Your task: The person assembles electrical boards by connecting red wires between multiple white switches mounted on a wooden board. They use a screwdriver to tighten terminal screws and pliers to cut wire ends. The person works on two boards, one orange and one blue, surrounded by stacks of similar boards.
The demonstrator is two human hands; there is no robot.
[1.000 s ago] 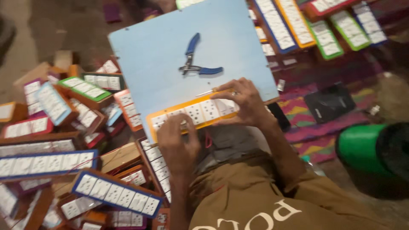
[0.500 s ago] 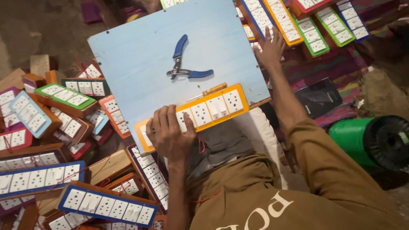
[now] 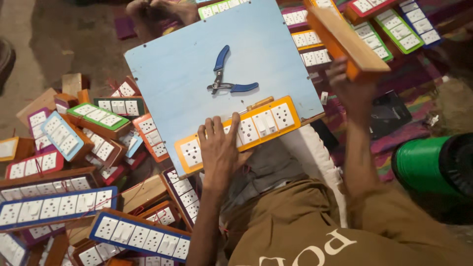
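Note:
My left hand [image 3: 220, 147] lies flat on an orange-framed switch-and-socket panel [image 3: 266, 124] at the near edge of a light blue board [image 3: 187, 74] on my lap. My right hand [image 3: 351, 87] is raised at the right and grips an orange wooden box [image 3: 345, 37] held tilted in the air. Blue-handled pliers [image 3: 227, 79] lie on the middle of the board. A small screwdriver [image 3: 258, 103] lies just beyond the panel.
Many switch boards with coloured frames and wooden boxes are piled at the left [image 3: 59, 204] and at the top right [image 3: 394, 24]. A green spool [image 3: 428, 165] stands at the right. A black object [image 3: 391, 114] lies on patterned cloth. Another person's hands [image 3: 157, 12] are at the top.
My right hand left the panel, reached to the pile at the upper right and came up holding an orange wooden box. My left hand has stayed on the panel.

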